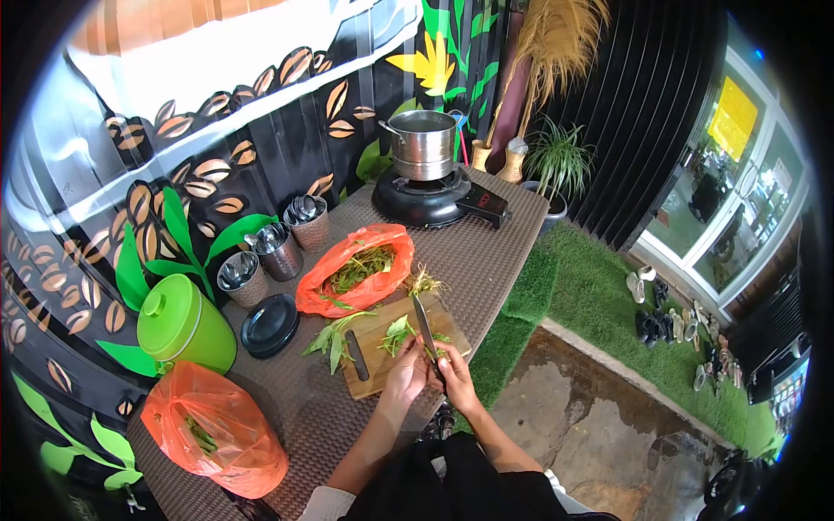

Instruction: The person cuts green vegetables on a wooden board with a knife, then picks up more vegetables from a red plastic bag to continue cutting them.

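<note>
My right hand (pixel 454 375) is closed around the dark handle of a kitchen knife (pixel 423 322), its blade pointing up and away over the board. Close beside it, my left hand (pixel 407 372) has its fingers drawn together at some leafy greens (pixel 397 333); the exact grip is partly hidden. Both hands are over the near part of a wooden cutting board (pixel 374 334) with a dark slot. Loose leafy stalks (pixel 331 342) lie across the board's left edge. Behind the board, an orange plastic bag (pixel 393 276) gapes around more greens, with a root bunch (pixel 424 282) beside it.
A steel pot (pixel 424 143) sits on a black portable stove (pixel 420 205) at the table's far end. Metal cutlery cups (pixel 278 253), dark plates (pixel 269 326), a green lidded bucket (pixel 185 325) and another orange bag (pixel 213 430) stand left. The table's right edge (pixel 512 280) borders artificial grass.
</note>
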`<state>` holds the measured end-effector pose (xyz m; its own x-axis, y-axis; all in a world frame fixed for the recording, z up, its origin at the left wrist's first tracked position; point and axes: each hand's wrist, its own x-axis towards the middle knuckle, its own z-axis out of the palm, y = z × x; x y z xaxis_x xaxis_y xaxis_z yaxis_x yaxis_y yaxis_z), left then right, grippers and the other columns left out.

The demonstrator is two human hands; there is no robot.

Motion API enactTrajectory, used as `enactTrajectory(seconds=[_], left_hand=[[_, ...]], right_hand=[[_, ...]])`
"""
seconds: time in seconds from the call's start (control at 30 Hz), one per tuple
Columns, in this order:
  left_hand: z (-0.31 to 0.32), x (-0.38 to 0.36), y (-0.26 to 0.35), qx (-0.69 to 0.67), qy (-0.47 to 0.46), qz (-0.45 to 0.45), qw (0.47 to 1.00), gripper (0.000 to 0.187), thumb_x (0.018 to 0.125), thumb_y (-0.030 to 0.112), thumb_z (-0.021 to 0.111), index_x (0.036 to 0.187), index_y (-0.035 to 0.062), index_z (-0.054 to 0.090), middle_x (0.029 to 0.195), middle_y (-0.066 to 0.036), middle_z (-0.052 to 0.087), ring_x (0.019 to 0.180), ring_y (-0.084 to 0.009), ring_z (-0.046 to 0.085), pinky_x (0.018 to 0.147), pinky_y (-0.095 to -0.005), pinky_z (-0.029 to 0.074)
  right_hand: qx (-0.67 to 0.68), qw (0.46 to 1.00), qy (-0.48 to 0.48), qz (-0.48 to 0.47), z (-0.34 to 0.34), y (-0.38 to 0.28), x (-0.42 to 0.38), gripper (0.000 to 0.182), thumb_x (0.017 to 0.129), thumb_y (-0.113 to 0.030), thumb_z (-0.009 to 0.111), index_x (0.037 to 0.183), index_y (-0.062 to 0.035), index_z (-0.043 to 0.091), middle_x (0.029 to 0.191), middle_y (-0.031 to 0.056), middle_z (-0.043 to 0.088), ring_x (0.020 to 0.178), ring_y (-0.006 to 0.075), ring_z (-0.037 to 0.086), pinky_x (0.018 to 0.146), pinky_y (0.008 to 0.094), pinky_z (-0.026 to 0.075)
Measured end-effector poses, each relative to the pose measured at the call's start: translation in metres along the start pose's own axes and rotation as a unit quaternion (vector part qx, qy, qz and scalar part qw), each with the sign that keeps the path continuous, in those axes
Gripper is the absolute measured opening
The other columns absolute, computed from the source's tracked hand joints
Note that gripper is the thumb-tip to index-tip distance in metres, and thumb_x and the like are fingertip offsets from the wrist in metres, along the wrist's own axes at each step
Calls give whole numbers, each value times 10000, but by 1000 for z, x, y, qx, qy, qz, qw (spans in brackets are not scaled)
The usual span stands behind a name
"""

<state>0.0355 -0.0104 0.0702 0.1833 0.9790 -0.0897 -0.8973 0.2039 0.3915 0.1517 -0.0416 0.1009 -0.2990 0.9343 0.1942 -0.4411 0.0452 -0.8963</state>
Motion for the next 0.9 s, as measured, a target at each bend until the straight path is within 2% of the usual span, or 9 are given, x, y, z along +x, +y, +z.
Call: enactTrajectory(seconds=[0.07,0.13,0.57,0.63,0.77,0.83,0.87,0.9], left_hand=[[-3,0,0,6,-4,1,1000,111,898,216,573,949,120,551,878,-1,594,826,-124,582,737,-288,485],[-3,0,-1,-15,-7,-11,1000,107,889,159,587,990,127,568,902,4,618,812,-112,601,709,-269,496],[7,-5,2,-19,9,-36,999,87,904,191,568,953,125,538,809,-14,593,689,-132,591,550,-265,500],[6,-5,3,27,-33,-53,998,81,914,184,552,951,115,535,832,-22,589,705,-137,593,561,-268,500],[4,-2,1,23,-26,-33,999,80,921,168,538,964,101,534,857,-27,584,749,-138,594,609,-269,504],[3,-1,4,26,-41,-45,998,105,919,158,540,1003,96,548,888,-23,592,813,-126,584,702,-281,492],[3,-1,4,27,-41,-45,998,105,919,158,540,1003,96,548,888,-23,592,813,-126,584,702,-281,492],[9,-1,4,15,0,-25,1000,115,918,157,541,1012,93,559,905,-21,597,831,-122,577,741,-283,478]], right_hand=[[-3,1000,4,-1,1,1,0,333,976,-202,426,1282,-73,411,629,-30,391,499,50,328,464,204,265],[17,1000,21,9,2,3,0,320,973,-180,430,1274,-71,421,633,-32,396,496,46,326,461,200,260],[10,998,49,-25,3,11,1,282,966,-121,434,1234,-36,461,712,-8,457,498,44,347,448,197,274],[21,996,85,-21,6,8,3,284,966,-119,436,1236,-35,459,702,-7,456,501,48,356,449,199,275],[11,997,74,-37,1,11,3,284,973,-138,425,1235,-35,459,650,-15,440,493,53,358,450,201,278],[15,996,81,-20,2,8,3,284,979,-160,412,1234,-42,459,603,-24,417,483,57,356,448,203,282],[15,996,81,-21,1,8,3,284,979,-160,412,1234,-42,459,603,-24,417,483,57,356,448,203,282],[18,996,84,-12,0,8,3,285,981,-168,409,1235,-49,458,598,-22,414,480,58,357,447,202,283]])
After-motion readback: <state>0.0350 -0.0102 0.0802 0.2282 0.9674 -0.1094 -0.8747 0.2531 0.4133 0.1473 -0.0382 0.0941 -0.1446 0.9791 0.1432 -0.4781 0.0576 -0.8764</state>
